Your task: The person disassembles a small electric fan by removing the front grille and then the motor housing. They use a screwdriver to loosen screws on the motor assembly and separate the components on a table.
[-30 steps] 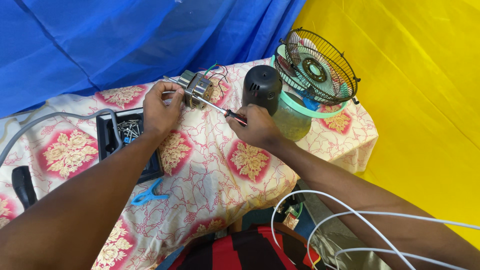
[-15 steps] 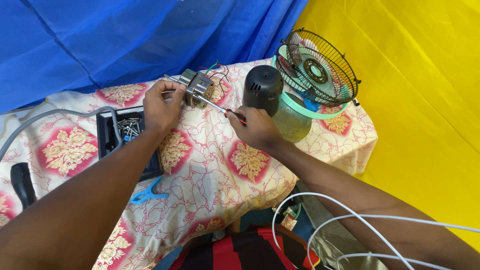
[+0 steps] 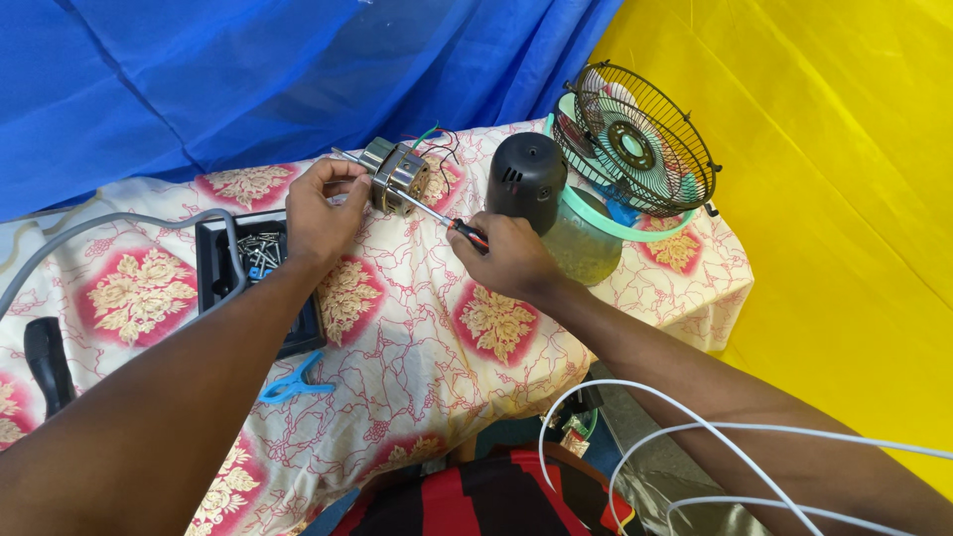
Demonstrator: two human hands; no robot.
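My left hand (image 3: 320,210) grips a small metal fan motor (image 3: 397,176) with coloured wires trailing from its back, holding it on the patterned tablecloth (image 3: 417,337). My right hand (image 3: 506,256) is closed around a screwdriver (image 3: 437,216) with a red and black handle. Its shaft slants up to the left and its tip meets the motor's front face. A black motor cover (image 3: 526,179) stands just behind my right hand.
A small fan with a black wire guard (image 3: 635,139) and green base sits at the back right. A black tray of screws (image 3: 260,260) lies left of my left hand, crossed by a grey cable (image 3: 109,226). A blue clip (image 3: 294,379), a black handle (image 3: 48,359) and white cables (image 3: 695,437) are nearby.
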